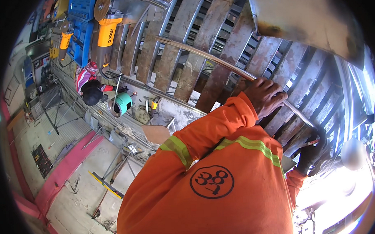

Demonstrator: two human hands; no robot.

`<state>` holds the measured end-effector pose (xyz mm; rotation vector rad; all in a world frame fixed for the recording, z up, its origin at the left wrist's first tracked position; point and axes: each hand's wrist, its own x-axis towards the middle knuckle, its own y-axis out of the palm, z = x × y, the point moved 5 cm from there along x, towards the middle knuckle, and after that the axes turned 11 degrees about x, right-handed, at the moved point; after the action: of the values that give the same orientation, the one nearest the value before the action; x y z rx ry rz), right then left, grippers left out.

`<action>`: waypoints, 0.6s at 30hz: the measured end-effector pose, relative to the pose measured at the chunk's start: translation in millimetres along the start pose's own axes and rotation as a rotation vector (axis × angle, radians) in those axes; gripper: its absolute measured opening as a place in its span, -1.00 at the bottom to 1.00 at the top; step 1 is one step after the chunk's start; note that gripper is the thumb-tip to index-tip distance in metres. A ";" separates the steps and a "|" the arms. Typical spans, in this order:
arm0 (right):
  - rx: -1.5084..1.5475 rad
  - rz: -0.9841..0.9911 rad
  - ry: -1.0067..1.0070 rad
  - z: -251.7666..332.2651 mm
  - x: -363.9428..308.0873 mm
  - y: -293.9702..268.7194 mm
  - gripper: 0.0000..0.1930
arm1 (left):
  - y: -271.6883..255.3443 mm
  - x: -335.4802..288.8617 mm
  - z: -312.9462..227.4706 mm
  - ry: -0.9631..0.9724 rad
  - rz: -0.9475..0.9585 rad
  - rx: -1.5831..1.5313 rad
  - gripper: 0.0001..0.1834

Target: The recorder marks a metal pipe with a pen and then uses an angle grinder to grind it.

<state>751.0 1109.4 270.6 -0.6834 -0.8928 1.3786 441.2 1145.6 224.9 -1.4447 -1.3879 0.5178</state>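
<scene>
Head view shows me a long, shiny metal tube (pixel 210 56) that goes at a slant over a worktop (pixel 184 26) made of rusty metal strips with gaps between them. I can't tell if the tube touches the strips all the way along.

My worker's two hands are apart. The left hand (pixel 264 98) has its fingers curled around the tube, nearer to its right end than its left end. The right hand (pixel 310 154) is in dark shade close by the tube's right end, and I can't tell if it grips the tube or only sits next to it. Both sleeves are orange.

Above the tube I see a big, dull metal sheet (pixel 299 18) with a dark, marked edge. Left of the tube's left end is a yellow grinder (pixel 106 37) with a round disc, and a smaller yellow grinder (pixel 65 41) is farther left. Between those two is a blue case (pixel 79 28).

Below and left of the tube, another person (pixel 87 83) in red and white bends near a round green thing (pixel 121 103).
</scene>
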 end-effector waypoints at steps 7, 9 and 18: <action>0.003 -0.015 0.039 -34.9 -13.6 -2.0 -0.64 | -5.2 9.1 -7.0 -0.005 0.016 -0.023 -0.67; 0.814 -0.073 0.440 -80.8 -35.7 2.1 -0.68 | -15.5 17.0 -7.9 0.031 -0.007 -0.116 -0.72; 0.046 -0.284 0.087 -0.6 -14.8 -31.0 -0.58 | -27.8 18.4 -1.5 0.078 0.098 0.061 -0.62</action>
<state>768.3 1091.8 294.5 -0.5531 -0.8506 1.1045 433.8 1156.6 255.5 -1.4733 -1.2349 0.5554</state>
